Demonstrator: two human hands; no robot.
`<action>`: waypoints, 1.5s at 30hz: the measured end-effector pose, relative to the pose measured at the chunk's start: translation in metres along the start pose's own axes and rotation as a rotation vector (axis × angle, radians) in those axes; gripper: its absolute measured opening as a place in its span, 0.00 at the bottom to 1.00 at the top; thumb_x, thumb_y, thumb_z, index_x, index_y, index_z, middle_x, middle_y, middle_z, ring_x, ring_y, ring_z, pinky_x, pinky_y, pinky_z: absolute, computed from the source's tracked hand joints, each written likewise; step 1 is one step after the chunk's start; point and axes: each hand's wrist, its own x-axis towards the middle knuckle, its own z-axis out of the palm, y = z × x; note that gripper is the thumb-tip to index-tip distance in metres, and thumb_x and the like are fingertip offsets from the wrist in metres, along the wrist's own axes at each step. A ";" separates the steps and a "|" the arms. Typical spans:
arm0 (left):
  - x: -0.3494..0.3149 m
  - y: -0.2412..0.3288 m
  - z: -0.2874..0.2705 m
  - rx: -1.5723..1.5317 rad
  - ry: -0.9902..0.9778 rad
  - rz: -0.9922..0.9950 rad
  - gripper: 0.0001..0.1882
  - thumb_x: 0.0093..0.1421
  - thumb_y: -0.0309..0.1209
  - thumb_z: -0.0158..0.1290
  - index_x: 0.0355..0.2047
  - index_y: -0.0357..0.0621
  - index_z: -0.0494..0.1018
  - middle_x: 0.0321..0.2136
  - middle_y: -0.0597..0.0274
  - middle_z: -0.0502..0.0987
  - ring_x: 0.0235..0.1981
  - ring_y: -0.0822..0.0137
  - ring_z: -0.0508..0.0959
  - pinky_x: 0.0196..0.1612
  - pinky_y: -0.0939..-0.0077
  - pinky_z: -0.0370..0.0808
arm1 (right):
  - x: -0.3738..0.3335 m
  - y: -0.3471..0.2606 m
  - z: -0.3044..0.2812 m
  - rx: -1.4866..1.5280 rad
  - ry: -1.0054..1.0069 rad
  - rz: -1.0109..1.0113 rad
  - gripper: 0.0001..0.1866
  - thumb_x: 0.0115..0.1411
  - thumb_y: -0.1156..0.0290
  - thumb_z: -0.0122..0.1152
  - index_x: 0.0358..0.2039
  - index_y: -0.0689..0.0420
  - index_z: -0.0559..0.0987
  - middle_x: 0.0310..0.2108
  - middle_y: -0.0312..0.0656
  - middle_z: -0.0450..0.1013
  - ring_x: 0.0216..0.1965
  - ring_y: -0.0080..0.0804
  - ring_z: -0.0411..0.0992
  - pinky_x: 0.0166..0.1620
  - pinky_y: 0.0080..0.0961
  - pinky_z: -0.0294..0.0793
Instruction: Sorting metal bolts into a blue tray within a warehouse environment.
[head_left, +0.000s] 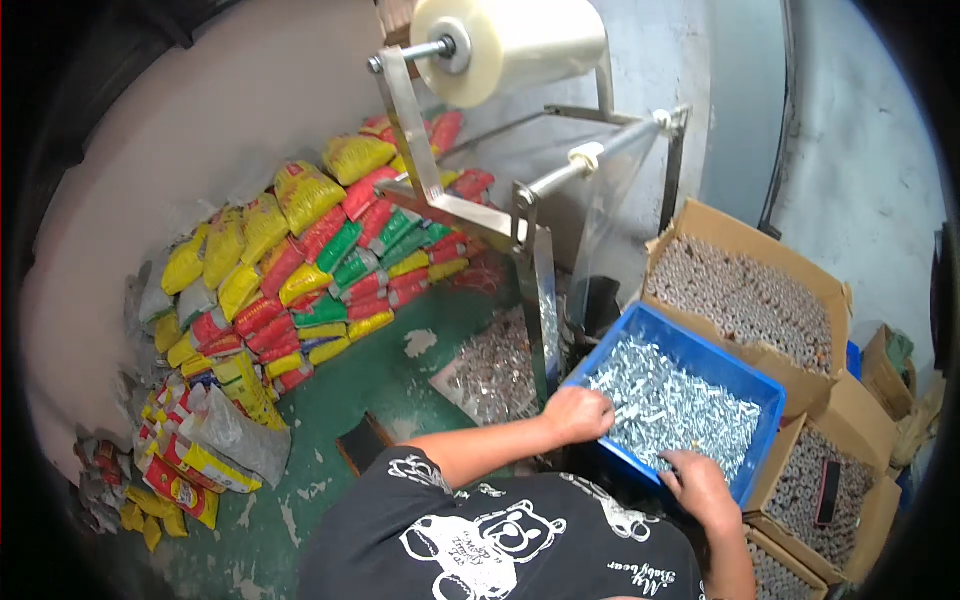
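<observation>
A blue plastic bin (775,400) holds a heap of small shiny metal fasteners (680,400). My left hand (578,415) is at the bin's left wall, its fingers curled closed beside the fasteners. What lies inside those fingers, if anything, is too small to make out. Over the near side of the bin, my right hand (700,485) dips its fingertips toward the fasteners. Thumb and forefinger there look a little apart, with nothing visible between them.
Cardboard boxes of packed cylindrical metal parts (740,300) stand beyond and right of the bin; a phone-like dark object (827,492) lies on one. A metal frame carries a clear film roll (520,45). Colourful filled sacks (320,240) are stacked along the left wall.
</observation>
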 end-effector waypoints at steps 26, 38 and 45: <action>-0.342 -0.385 0.028 -0.261 -0.339 -0.798 0.13 0.57 0.40 0.51 0.30 0.43 0.77 0.29 0.45 0.77 0.34 0.43 0.77 0.37 0.53 0.73 | 0.062 -0.008 0.092 -0.362 0.492 0.906 0.18 0.63 0.61 0.55 0.42 0.62 0.81 0.33 0.49 0.80 0.33 0.34 0.78 0.40 0.30 0.74; -0.381 -0.442 0.059 -0.522 -0.645 -0.901 0.17 0.55 0.42 0.51 0.33 0.42 0.78 0.35 0.47 0.79 0.39 0.46 0.78 0.43 0.59 0.73 | 0.076 -0.010 0.091 -0.280 0.466 0.995 0.14 0.63 0.65 0.53 0.38 0.61 0.82 0.25 0.43 0.79 0.24 0.27 0.76 0.32 0.25 0.74; -0.410 -0.467 0.043 -0.537 -0.582 -0.930 0.15 0.58 0.39 0.49 0.30 0.42 0.80 0.25 0.59 0.80 0.25 0.66 0.79 0.33 0.70 0.75 | 0.072 -0.010 0.091 -0.271 0.497 1.014 0.15 0.63 0.63 0.53 0.36 0.60 0.83 0.23 0.41 0.79 0.23 0.26 0.77 0.32 0.24 0.74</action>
